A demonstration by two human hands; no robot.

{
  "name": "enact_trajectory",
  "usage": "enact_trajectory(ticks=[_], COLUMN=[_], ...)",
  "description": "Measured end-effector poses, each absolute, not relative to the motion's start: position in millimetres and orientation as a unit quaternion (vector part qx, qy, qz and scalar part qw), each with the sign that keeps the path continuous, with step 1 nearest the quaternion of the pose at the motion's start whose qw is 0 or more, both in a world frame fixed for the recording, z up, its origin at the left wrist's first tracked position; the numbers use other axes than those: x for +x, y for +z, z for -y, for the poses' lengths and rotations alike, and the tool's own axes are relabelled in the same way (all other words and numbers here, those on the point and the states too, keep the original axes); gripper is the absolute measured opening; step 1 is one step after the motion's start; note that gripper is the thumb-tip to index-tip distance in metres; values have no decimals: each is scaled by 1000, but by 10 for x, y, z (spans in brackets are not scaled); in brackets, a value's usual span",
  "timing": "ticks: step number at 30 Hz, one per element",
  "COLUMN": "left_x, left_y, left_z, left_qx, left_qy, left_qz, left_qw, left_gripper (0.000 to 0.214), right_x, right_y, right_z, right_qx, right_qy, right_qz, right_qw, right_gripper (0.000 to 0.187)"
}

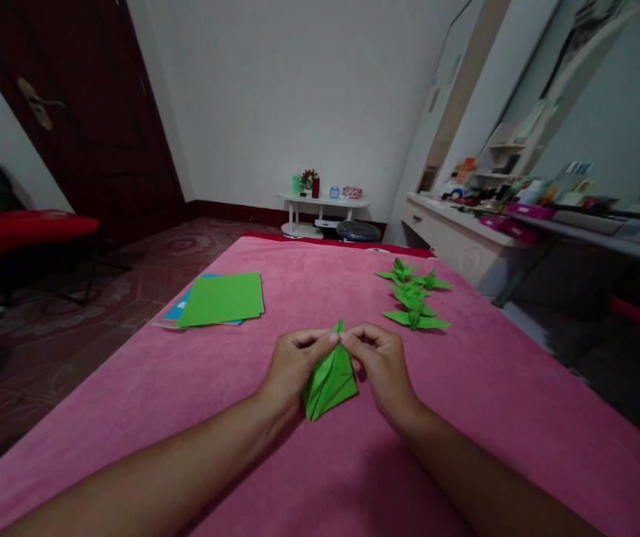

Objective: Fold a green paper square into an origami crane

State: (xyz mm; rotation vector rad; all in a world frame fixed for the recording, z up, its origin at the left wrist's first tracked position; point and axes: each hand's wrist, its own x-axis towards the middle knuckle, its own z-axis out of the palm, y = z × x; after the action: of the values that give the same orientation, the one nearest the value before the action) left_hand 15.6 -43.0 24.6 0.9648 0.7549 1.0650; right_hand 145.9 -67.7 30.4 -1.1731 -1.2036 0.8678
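A partly folded piece of green origami paper [331, 380] is between my two hands, just above or on the pink cloth. Its narrow tip points away from me, and its wider, layered end with open flaps faces me. My left hand [297, 362] pinches it near the tip from the left, thumb on top. From the right, my right hand [381, 362] pinches the same tip, its thumb almost touching the left one. The fingers beneath the paper are partly hidden.
Several folded green paper cranes [416, 317] sit at the right on the pink cloth [320, 276]. A stack of green paper sheets [224, 298] lies at the left, blue sheets showing beneath. Beyond stand a white side table [325, 199] and a cluttered dresser [459, 220].
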Motion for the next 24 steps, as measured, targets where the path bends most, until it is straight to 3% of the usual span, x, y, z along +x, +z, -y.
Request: enact_trajectory(ticks=[13, 24], left_x=[97, 106], left_y=[289, 263], left_z=[359, 373], left_qx=[465, 511], left_qy=[439, 429], left_qz=[-367, -370], left_qw=[676, 646], left_gripper=[21, 21], right_x=[1451, 1453], right_y=[412, 358], right_z=[706, 634], right_qx=[-538, -515], right_qy=[357, 334], right_qz=[542, 567], right_qw=[538, 549], right_gripper=[22, 19])
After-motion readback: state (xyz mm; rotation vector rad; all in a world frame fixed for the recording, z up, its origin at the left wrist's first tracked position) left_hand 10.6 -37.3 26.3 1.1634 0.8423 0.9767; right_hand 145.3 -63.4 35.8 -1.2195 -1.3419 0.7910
